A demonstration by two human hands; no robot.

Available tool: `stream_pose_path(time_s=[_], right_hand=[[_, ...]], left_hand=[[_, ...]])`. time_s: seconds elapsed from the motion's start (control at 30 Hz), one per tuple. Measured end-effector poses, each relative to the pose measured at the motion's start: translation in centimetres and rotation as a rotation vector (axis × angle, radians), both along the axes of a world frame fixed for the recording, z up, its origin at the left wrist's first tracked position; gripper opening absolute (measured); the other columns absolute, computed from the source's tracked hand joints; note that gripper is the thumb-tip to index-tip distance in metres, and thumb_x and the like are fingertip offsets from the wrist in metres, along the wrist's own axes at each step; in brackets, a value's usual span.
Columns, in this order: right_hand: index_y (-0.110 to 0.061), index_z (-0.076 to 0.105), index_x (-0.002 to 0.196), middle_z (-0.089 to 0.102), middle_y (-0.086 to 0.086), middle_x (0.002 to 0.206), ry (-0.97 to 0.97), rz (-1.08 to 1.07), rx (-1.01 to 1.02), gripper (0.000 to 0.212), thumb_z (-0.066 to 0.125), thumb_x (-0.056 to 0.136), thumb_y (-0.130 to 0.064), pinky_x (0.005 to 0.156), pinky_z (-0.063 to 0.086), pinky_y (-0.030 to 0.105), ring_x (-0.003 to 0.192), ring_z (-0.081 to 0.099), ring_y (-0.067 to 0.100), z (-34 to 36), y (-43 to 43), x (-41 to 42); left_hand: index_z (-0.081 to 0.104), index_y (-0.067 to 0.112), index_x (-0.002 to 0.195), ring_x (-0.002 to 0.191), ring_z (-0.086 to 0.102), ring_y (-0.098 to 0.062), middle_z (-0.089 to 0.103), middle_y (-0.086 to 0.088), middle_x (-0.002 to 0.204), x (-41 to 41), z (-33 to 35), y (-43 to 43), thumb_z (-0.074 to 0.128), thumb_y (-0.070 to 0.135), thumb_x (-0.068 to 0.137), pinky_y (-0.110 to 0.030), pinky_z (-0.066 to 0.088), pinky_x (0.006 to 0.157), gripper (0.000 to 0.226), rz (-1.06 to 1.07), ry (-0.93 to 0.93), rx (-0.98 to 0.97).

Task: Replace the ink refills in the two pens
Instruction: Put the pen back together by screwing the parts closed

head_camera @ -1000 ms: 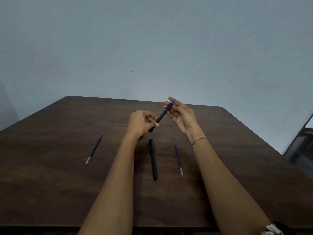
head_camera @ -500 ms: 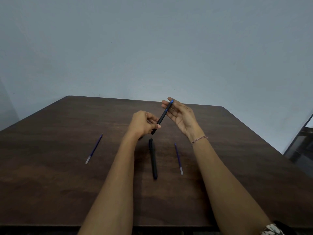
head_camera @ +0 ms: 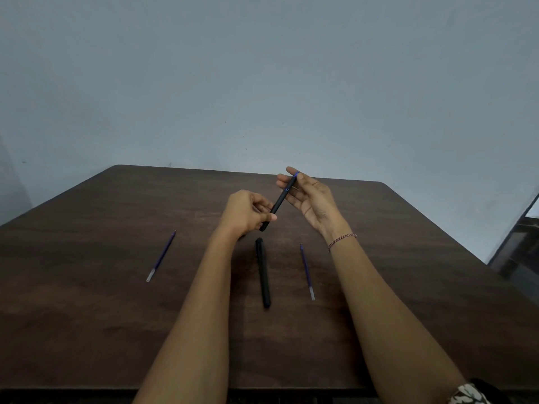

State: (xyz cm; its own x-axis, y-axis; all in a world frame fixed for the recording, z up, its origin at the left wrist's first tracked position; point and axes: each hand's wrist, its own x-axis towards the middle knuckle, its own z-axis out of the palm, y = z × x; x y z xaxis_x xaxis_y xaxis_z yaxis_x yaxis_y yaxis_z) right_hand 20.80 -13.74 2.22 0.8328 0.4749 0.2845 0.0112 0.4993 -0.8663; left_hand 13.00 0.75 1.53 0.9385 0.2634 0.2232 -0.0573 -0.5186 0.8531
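Note:
I hold a black pen (head_camera: 280, 199) slanted in the air above the table's middle. My left hand (head_camera: 248, 214) grips its lower end with curled fingers and thumb. My right hand (head_camera: 309, 196) holds the upper end, which has a blue tip, between thumb and nearly straight fingers, palm turned toward me. A second black pen (head_camera: 263, 272) lies on the dark wooden table (head_camera: 87, 316) just below my hands. One blue ink refill (head_camera: 161, 256) lies to the left, another blue refill (head_camera: 306, 271) to the right of the lying pen.
A grey-blue wall rises behind the table's far edge. At the far right stands a dark piece of furniture (head_camera: 519, 249) beside the table's corner. A thin bracelet (head_camera: 341, 241) circles my right wrist.
The held pen has tilted a little more upright and my hands have shifted slightly left. The pen and refills on the table have not moved.

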Motion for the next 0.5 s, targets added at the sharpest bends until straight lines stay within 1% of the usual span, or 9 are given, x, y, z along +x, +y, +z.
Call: stream_pose_path(time_s=[0.07, 0.13, 0.27, 0.37, 0.43, 0.5], right_hand=[[-0.004, 0.059, 0.118, 0.073, 0.009, 0.098, 0.024, 0.029, 0.017, 0.026, 0.042, 0.099, -0.01, 0.085, 0.057, 0.03, 0.093, 0.07, 0.019, 0.15, -0.08, -0.07], [-0.003, 0.058, 0.12, 0.073, 0.011, 0.098, 0.037, 0.035, 0.025, 0.027, 0.041, 0.099, -0.006, 0.086, 0.056, 0.031, 0.093, 0.07, 0.02, 0.25, -0.14, -0.14], [-0.008, 0.063, 0.112, 0.074, 0.005, 0.088, 0.014, -0.018, 0.003, 0.022, 0.051, 0.094, -0.005, 0.081, 0.057, 0.028, 0.086, 0.071, 0.016, 0.26, -0.08, -0.07], [-0.01, 0.065, 0.107, 0.072, 0.0, 0.081, -0.003, -0.055, -0.022, 0.018, 0.057, 0.092, -0.007, 0.079, 0.057, 0.026, 0.082, 0.07, 0.013, 0.14, -0.05, 0.01], [-0.008, 0.064, 0.109, 0.073, 0.001, 0.085, -0.004, -0.036, -0.025, 0.019, 0.055, 0.093, -0.011, 0.081, 0.057, 0.027, 0.088, 0.07, 0.015, -0.01, -0.07, 0.11], [-0.006, 0.062, 0.113, 0.073, 0.006, 0.096, 0.012, 0.015, -0.006, 0.022, 0.05, 0.096, -0.013, 0.081, 0.057, 0.029, 0.095, 0.07, 0.019, -0.04, -0.06, 0.16]], left_hand=[[0.068, 0.016, 0.085, 0.064, 0.063, -0.008, 0.065, 0.002, 0.07, -0.02, 0.08, -0.02, 0.08, 0.009, 0.07, -0.018, 0.053, 0.053, 0.02, 0.005, 0.012, 0.001], [0.066, 0.018, 0.082, 0.065, 0.063, -0.008, 0.065, 0.002, 0.071, -0.05, 0.15, -0.07, 0.079, 0.009, 0.07, -0.018, 0.052, 0.052, 0.02, 0.01, 0.022, 0.005], [0.065, 0.02, 0.079, 0.064, 0.063, -0.007, 0.065, 0.003, 0.071, 0.02, 0.26, -0.14, 0.079, 0.009, 0.07, -0.017, 0.051, 0.051, 0.02, 0.007, 0.02, 0.0], [0.066, 0.02, 0.079, 0.064, 0.063, -0.008, 0.066, 0.002, 0.071, 0.03, 0.3, -0.16, 0.08, 0.009, 0.07, -0.017, 0.052, 0.051, 0.02, -0.002, 0.021, 0.0], [0.066, 0.018, 0.08, 0.063, 0.063, -0.008, 0.066, 0.002, 0.07, 0.11, 0.25, -0.11, 0.08, 0.009, 0.069, -0.017, 0.051, 0.05, 0.02, 0.001, 0.014, 0.001], [0.066, 0.019, 0.078, 0.062, 0.062, -0.007, 0.066, 0.002, 0.069, 0.21, 0.22, -0.06, 0.081, 0.01, 0.069, -0.017, 0.05, 0.049, 0.02, 0.015, 0.009, 0.002]])
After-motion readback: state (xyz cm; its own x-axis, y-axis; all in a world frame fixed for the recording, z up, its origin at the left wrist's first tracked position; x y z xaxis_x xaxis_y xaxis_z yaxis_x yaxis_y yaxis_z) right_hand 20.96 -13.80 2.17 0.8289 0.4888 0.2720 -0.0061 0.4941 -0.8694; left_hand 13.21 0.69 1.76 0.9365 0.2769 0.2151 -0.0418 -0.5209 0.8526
